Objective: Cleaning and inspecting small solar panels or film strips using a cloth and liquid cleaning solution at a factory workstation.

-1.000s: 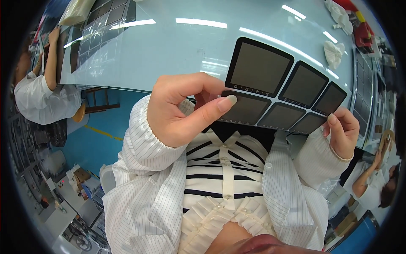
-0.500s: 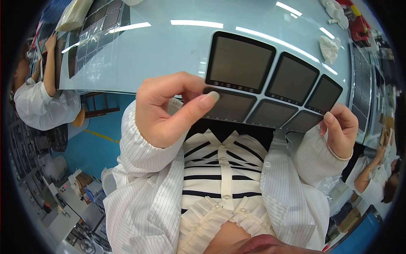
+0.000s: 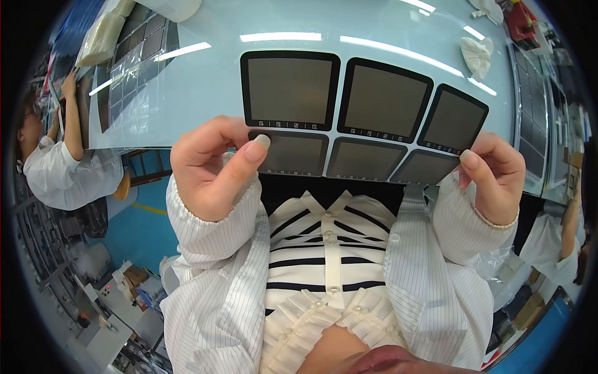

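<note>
A thin sheet (image 3: 333,100) is held up in front of me over the near edge of the table. Two rows of dark grey rectangular panels with black rounded borders cover it, small marks running along their lower edges. Its left edge is pinched by my left hand (image 3: 212,171), thumb on the near face. On the opposite edge, the thumb and fingers of my right hand (image 3: 495,177) grip the lower right corner. The upper row stands out sharply; the lower row looks dimmer. Both hands hide small parts of the edges.
The glossy pale table (image 3: 205,87) reflects ceiling lights. Panelled sheets (image 3: 140,68) lie at left beside a plastic-wrapped stack (image 3: 106,31); more panelled sheets (image 3: 529,118) lie at right. A crumpled white cloth (image 3: 477,57) sits far right. Co-workers in white (image 3: 75,168) flank both sides.
The sheet has shifted left and turned to face me more squarely, its panels now more level. My left hand has moved left with it; both hands keep their grip.
</note>
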